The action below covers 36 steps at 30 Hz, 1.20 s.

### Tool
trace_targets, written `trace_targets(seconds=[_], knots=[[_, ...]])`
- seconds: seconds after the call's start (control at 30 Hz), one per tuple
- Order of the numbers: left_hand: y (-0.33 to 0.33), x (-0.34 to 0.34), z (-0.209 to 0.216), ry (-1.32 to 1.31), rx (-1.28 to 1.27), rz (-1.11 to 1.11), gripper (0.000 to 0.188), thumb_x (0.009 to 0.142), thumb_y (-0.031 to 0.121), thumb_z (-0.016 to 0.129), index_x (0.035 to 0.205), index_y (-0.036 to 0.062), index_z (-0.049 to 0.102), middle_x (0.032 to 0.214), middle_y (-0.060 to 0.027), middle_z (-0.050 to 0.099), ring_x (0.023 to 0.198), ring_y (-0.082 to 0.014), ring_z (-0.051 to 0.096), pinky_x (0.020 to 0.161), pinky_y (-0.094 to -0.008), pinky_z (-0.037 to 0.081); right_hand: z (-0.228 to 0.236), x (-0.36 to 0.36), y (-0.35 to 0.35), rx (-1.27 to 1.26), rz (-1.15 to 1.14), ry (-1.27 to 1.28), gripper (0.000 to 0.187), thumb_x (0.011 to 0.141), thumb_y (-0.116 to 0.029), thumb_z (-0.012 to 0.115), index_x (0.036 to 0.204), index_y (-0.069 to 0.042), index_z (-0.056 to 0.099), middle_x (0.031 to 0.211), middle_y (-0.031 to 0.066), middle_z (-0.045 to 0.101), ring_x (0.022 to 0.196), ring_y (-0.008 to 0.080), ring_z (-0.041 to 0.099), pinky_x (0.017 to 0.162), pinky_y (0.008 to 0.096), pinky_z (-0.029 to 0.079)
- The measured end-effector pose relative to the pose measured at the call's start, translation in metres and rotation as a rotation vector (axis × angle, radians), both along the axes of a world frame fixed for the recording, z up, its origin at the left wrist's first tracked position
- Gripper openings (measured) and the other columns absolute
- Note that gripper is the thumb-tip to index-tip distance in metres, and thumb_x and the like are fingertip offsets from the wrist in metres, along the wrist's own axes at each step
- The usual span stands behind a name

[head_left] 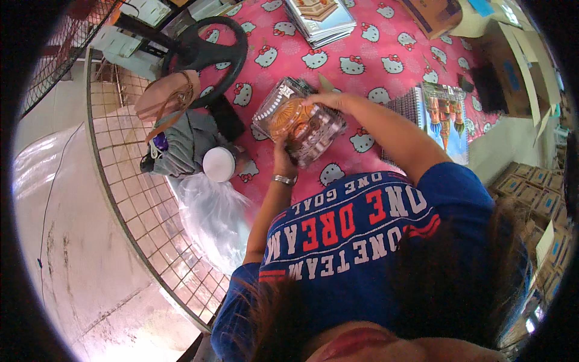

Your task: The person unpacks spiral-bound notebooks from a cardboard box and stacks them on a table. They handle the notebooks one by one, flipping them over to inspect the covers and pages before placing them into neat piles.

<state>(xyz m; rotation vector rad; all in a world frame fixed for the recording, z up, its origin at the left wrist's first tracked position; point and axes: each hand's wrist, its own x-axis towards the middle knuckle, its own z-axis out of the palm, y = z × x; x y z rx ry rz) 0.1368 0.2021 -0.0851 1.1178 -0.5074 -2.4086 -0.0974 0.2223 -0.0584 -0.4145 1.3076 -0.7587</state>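
A stack of spiral notebooks (289, 117) with a brown and orange picture cover stands slightly tilted over the pink patterned tablecloth (338, 48), in front of my chest. My left hand (283, 158) grips its near left side, a metal watch band on the wrist. My right hand (333, 101) reaches across from the right and closes over the stack's upper far edge; its fingertips are a little blurred. Right of my right forearm lies a second pile of spiral notebooks (443, 117) with a colourful domed-tower cover, partly hidden by that arm.
Another notebook pile (319, 21) sits at the far edge. On the left are a black steering-wheel-like ring (238, 45), a tan bag (166, 96), grey cloth (187, 142), a white-lidded container (218, 164), a clear plastic bag (211, 211) and wire mesh (129, 175). Cardboard boxes (522, 66) stand right.
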Motion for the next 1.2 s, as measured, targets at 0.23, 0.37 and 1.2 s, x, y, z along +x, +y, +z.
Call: trace_targets(seconds=[0.23,0.37,1.2], knots=[[0.032,-0.061,-0.015,0.137,0.093,0.156,0.053,0.087,0.051,0.057,0.122,0.0111,0.052,0.114,-0.0001,0.059,0.1,-0.0167,0.056,0.089,-0.0349,0.044,0.02,-0.035,-0.13,0.199,0.721,0.232,0.043,0.065,-0.043,0.07,0.096,-0.012,0.066,0.098,0.0096,0.064,0.082,0.0238,0.059,0.073,0.0416,0.046],[0.024,-0.084,-0.018,0.172,0.142,0.244,0.048,0.088,0.055,0.055,0.117,0.0162,0.053,0.105,0.0052,0.058,0.087,-0.0115,0.049,0.082,-0.0293,0.036,0.044,-0.012,-0.188,0.079,1.066,0.4,0.03,0.065,-0.035,0.07,0.082,-0.011,0.066,0.093,0.0073,0.064,0.081,0.0217,0.056,0.074,0.0412,0.041],[0.022,-0.017,0.005,0.166,0.222,0.176,0.048,0.079,0.031,0.06,0.12,0.007,0.054,0.113,-0.0088,0.062,0.102,-0.0276,0.059,0.09,-0.0442,0.047,-0.004,-0.019,-0.048,-0.083,0.433,0.193,0.097,0.061,-0.046,0.077,0.139,-0.006,0.036,0.133,0.0152,0.048,0.121,0.0272,0.046,0.101,0.0396,0.036]])
